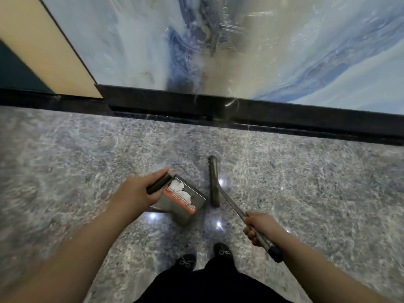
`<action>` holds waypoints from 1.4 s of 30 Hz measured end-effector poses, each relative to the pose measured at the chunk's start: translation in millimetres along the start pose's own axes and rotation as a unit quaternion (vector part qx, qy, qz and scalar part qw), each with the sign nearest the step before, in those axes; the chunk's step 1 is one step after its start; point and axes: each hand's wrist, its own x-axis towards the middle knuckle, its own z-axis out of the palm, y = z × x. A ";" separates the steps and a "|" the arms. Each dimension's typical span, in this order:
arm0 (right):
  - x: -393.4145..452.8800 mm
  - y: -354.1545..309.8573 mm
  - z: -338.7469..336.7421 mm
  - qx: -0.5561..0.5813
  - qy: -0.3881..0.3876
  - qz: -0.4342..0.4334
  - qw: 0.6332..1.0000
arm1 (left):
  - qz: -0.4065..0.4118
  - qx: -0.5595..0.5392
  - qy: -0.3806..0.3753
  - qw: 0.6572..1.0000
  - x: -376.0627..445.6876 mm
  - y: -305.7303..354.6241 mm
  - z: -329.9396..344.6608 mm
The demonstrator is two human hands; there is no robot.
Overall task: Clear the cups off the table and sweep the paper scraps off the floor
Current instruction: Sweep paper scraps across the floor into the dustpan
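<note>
The left hand [136, 193] is curled round the dark cylindrical handle [159, 183] of a grey plastic dustpan with an orange comb strip along its rim [185, 209], fingers wrapped over the top of the handle and thumb underneath, so the grip is fully closed on it. White torn paper scraps [179, 189] lie inside the dustpan, bunched against the orange comb teeth and the upper corner of the pan. The dustpan sits just in front of the person's feet, tilted, over the speckled grey polished stone floor [65, 160]; whether it touches the floor cannot be told. The right hand [256, 227] is closed round the thin silver metal pole of a broom [234, 206], gripping it a little above the pole's black end cap [276, 254], with the fingers curled under the shaft. The pole slants up and to the left to a narrow dark brush head [213, 181], which stands end-on just to the right of the dustpan, near it but apart from it. Two black shoes with small bow patterns [185, 261] and black trousers [207, 285] show at the bottom edge. Beyond the floor runs a black skirting strip [240, 110], and above it a glossy wall panel with a blue and beige marbled swirl [196, 40], beside a tan panel [43, 40] on the left. Bright ceiling-light reflections [218, 224] glint on the floor near the broom.
</note>
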 end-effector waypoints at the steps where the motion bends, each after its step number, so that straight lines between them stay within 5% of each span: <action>1: 0.3 -6.9 0.1 -0.024 -0.013 -0.005 1.000 | -0.018 -0.004 0.015 1.000 -6.5 2.3 -1.0; 12: 3.5 -62.1 48.0 -0.243 -0.144 -0.045 0.958 | -0.244 -0.044 0.227 0.942 -121.9 6.5 -8.0; 19: -9.9 -68.7 117.4 -0.424 -0.210 -0.081 0.878 | -0.355 -0.064 0.299 0.883 -210.2 16.3 -22.8; 42: -74.9 33.4 271.5 -0.492 -0.316 -0.071 0.808 | -0.501 -0.127 0.431 0.740 -393.0 -7.1 -21.4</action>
